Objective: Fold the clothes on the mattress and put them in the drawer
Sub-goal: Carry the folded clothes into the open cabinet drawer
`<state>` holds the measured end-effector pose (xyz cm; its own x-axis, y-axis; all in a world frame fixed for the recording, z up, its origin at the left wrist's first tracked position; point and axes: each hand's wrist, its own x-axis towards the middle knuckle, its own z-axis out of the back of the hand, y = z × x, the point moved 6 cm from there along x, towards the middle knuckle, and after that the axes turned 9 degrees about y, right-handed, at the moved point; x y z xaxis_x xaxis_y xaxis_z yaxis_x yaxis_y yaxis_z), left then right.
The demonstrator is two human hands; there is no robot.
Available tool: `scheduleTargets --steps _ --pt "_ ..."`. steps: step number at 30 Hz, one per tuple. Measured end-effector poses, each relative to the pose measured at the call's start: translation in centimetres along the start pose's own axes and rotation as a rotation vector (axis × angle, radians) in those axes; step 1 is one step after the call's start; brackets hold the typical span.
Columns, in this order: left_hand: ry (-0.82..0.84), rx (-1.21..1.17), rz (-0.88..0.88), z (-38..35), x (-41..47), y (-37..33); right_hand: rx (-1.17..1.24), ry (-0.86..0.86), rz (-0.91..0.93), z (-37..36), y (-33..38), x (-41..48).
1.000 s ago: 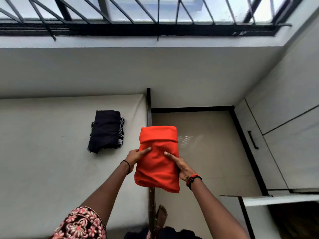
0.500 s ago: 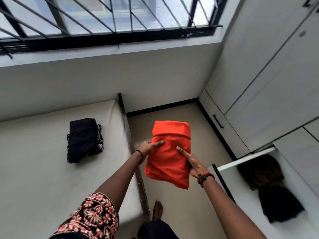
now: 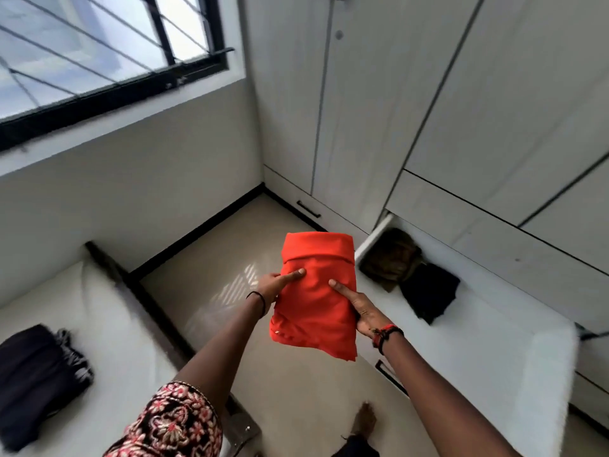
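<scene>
Head view. A folded orange garment (image 3: 316, 301) is held in the air between both hands, above the floor (image 3: 227, 258), in the gap between mattress and drawer. The left hand (image 3: 273, 286) grips its left edge: the thumb (image 3: 293, 275) lies straight across the top face, pointing right, while the remaining fingers pass beneath the cloth and are hidden, so whether they are spread cannot be told. The right hand (image 3: 359, 310) grips the right edge in the same manner, thumb (image 3: 341, 290) extended on top and pointing left, the other fingers out of sight below. The two thumb tips are near each other but apart, with bare orange cloth between them. A rolled fold of the garment lies just beyond the thumb tips; its loose lower corner hangs below the right palm.

Right of the right-hand fingers stands the open white drawer (image 3: 478, 354), holding an olive garment (image 3: 390, 258) touching a black garment (image 3: 430, 293) at its far end. Left of the left-hand fingers, well apart, lies the mattress (image 3: 115, 324), bearing a folded dark garment (image 3: 33, 380). A black band (image 3: 260, 300) circles the left wrist, a red and black bracelet (image 3: 385, 334) the right. A floral sleeve (image 3: 174, 423) and a bare foot (image 3: 364, 422) appear at the lower edge; white wardrobe doors (image 3: 428, 110) rise beyond the drawer
</scene>
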<state>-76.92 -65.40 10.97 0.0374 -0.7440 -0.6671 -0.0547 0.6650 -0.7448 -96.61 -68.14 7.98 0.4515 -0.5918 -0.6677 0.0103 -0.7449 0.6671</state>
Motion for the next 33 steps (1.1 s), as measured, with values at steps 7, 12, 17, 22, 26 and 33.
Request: scheduleTargets --steps 7,12,17,22,26,33 --pt "0.139 0.073 0.055 -14.7 5.5 -2.3 0.103 -0.097 0.042 14.3 2.1 -4.1" --pt "0.201 0.071 0.176 -24.5 9.7 -0.7 0.208 -0.131 0.002 23.6 1.4 -6.7" --pt "0.264 0.181 0.236 -35.1 13.2 1.2 0.401 -0.209 -0.033 32.6 -1.2 -8.7" --pt "0.314 0.278 0.305 -41.9 17.4 3.8 0.568 -0.283 -0.055 39.3 -4.6 -8.9" --pt "0.356 0.346 0.362 -45.4 20.8 6.5 0.668 -0.344 -0.067 43.2 -7.8 -7.6" --pt "0.432 0.414 0.448 -49.9 28.4 10.9 0.770 -0.414 -0.055 49.6 -12.6 -3.4"
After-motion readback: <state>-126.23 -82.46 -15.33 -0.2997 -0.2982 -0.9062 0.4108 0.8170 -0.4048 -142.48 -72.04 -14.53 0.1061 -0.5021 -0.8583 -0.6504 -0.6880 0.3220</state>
